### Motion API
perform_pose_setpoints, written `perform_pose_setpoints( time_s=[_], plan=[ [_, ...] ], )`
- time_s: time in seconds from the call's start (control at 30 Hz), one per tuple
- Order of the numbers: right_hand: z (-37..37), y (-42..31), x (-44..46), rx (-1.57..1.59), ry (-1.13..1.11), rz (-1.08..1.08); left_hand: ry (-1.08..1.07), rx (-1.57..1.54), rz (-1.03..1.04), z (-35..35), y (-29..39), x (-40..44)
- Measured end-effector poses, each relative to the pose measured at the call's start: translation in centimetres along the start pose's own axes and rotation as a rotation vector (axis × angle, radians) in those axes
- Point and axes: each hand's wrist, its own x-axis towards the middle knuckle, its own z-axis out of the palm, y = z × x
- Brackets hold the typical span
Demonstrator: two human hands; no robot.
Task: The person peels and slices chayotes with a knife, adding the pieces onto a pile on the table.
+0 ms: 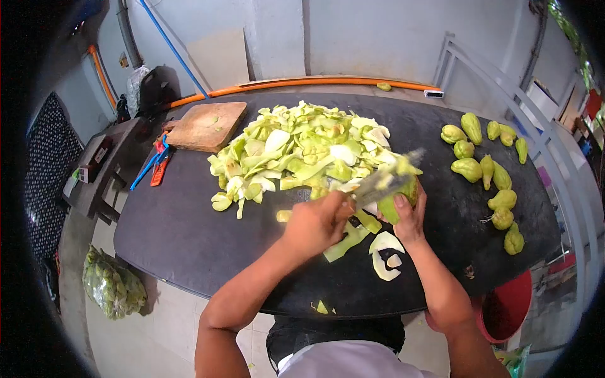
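Note:
My left hand (316, 222) is closed round the handle of a knife (381, 184), whose broad blade is blurred by motion and points to the upper right. The blade lies over a green chayote (392, 206) gripped in my right hand (411, 213); whether it touches the fruit I cannot tell. Just beyond both hands spreads a large heap of pale green chayote slices and peelings (302, 148). Closer to me, cut strips and a curved pale piece (386, 242) lie on the dark table (208, 233).
Several whole chayotes (502, 200) sit along the table's right side. A wooden chopping board (207, 126) is at the back left, beside orange and blue-handled tools (157, 165). A red bucket (507, 305) stands below right; a filled plastic bag (113, 283) rests on the floor at left.

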Motion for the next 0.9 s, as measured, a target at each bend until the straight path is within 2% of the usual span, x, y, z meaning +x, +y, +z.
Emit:
perform_pose_setpoints(
  time_s=[0.07,0.17,0.3,0.47,0.53,0.6,0.67,0.73,0.8,0.83,0.9],
  plan=[
    [-1.4,3.6,0.4,-0.112,0.035,-0.183,0.039,-0.039,0.203,0.5,1.3,-0.2],
    [-3.5,6.2,0.0,-0.472,-0.034,-0.312,0.003,0.002,0.255,0.2,2.1,-0.3],
    [-4.5,8.2,-0.5,-0.686,-0.059,-0.431,-0.006,0.028,0.265,0.0,1.7,-0.5],
    [-3.5,8.1,-0.2,-0.526,-0.014,-0.335,0.003,0.053,0.279,0.2,1.3,-0.6],
    [-2.3,6.6,-0.1,-0.205,0.037,-0.13,0.005,0.049,0.256,0.6,0.7,-0.6],
    [-0.5,3.3,-0.3,0.112,0.096,0.015,-0.042,0.061,0.05,1.0,-0.9,-0.2],
    [0.9,-0.7,-0.5,-0.002,0.006,-0.205,-0.149,0.141,-0.153,0.5,-3.6,0.7],
    [1.4,-0.9,-0.2,0.03,0.069,-0.157,-0.065,0.17,-0.171,1.2,-3.3,0.6],
    [1.0,-1.2,0.1,0.046,0.034,-0.146,-0.043,0.155,-0.152,0.8,-2.2,0.4],
    [1.0,-1.7,-0.1,0.077,0.023,-0.05,-0.027,0.134,-0.146,0.8,-1.2,0.5],
    [-0.6,1.8,0.4,-0.081,0.073,-0.193,-0.005,0.032,0.055,0.3,0.9,0.1]
  ],
)
